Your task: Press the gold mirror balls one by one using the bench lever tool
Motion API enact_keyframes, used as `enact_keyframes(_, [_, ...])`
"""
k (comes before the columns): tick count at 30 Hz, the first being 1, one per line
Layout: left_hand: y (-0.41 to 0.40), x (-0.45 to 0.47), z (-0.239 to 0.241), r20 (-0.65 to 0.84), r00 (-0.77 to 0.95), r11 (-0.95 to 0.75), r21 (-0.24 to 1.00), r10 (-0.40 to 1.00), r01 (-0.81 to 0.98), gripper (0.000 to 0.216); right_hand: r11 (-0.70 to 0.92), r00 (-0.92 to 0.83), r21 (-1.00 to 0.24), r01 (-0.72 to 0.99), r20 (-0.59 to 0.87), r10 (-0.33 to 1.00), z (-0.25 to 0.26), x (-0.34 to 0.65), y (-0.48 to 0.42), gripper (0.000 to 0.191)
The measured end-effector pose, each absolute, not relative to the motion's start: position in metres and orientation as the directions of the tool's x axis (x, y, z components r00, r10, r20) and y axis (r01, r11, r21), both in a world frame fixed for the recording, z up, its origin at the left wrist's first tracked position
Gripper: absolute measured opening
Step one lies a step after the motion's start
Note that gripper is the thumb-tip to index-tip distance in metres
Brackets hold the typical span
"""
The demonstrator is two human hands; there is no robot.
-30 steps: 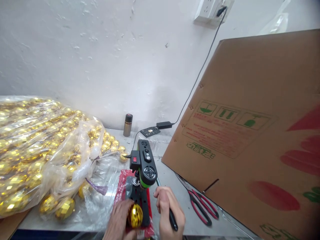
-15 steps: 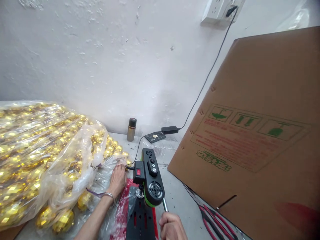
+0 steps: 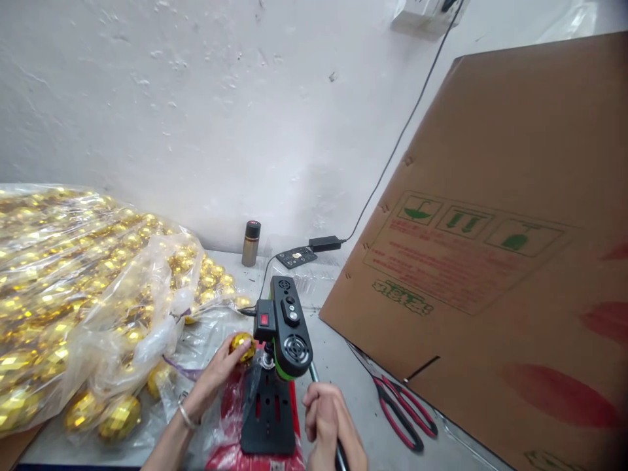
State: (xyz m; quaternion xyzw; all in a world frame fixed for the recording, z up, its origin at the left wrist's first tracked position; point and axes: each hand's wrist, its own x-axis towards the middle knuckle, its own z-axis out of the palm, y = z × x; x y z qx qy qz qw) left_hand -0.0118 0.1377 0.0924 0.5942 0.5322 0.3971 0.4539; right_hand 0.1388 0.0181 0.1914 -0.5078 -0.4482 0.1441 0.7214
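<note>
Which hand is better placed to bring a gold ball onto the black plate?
Likely the left hand: it holds a gold ball near the black plate, while the right hand grips the lever.

A shiny, faceted gold ball (image 3: pixel 240 339) is held just beside a green-trimmed black press (image 3: pixel 285 340), apparently raised; the press stands upright.

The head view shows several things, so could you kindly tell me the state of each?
Machine: upright.
Red switch: on or off unclear.
Left hand: holding a gold ball.
Right hand: gripping the lever.
Bottle: upright, capped.
Red-handled scissors: lying flat.
Carton: standing, openness unclear.
Plastic bag: bulging with similar balls.
</note>
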Motion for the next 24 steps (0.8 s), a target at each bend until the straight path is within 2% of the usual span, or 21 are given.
enact_keyframes(1, [0.125,-0.011,0.093,-0.076,0.119,0.069,0.995,0.990,0.066,0.056,0.444,0.552,-0.860,0.251,0.504,0.664,0.195,0.140,0.021,0.048])
enact_keyframes(3, [0.104,-0.006,0.092,-0.187,0.124,0.215,0.937,0.974,-0.276,0.062,0.469,0.522,-0.838,0.280,0.542,0.659,0.203,0.145,0.025,0.049])
enact_keyframes(4, [0.095,-0.002,0.089,-0.216,0.114,0.243,0.903,0.970,-0.353,0.065,0.486,0.495,-0.821,0.300,0.569,0.657,0.207,0.147,0.028,0.050])
enact_keyframes(6, [0.081,0.005,0.079,-0.233,0.066,0.240,0.887,0.970,-0.394,0.069,0.516,0.439,-0.785,0.342,0.619,0.651,0.213,0.152,0.031,0.050])
enact_keyframes(9, [0.065,0.017,0.057,-0.185,-0.039,0.168,0.949,0.982,-0.267,0.075,0.531,0.400,-0.766,0.363,0.643,0.653,0.216,0.156,0.031,0.047])
enact_keyframes(13, [0.055,0.030,0.037,0.006,-0.157,0.000,0.999,0.988,0.035,0.066,0.531,0.389,-0.768,0.357,0.639,0.664,0.212,0.157,0.028,0.042])
enact_keyframes(17, [0.055,0.038,0.032,0.122,-0.138,-0.093,0.975,0.983,0.201,0.056,0.544,0.357,-0.754,0.369,0.655,0.666,0.206,0.158,0.025,0.040])
enact_keyframes(21, [0.058,0.040,0.027,0.189,-0.115,-0.135,0.920,0.975,0.368,0.056,0.566,0.334,-0.731,0.381,0.680,0.653,0.205,0.159,0.024,0.038])
enact_keyframes(24, [0.059,0.037,0.023,0.265,-0.009,-0.236,0.870,0.964,0.432,0.055,0.589,0.319,-0.708,0.390,0.704,0.635,0.205,0.159,0.024,0.036])
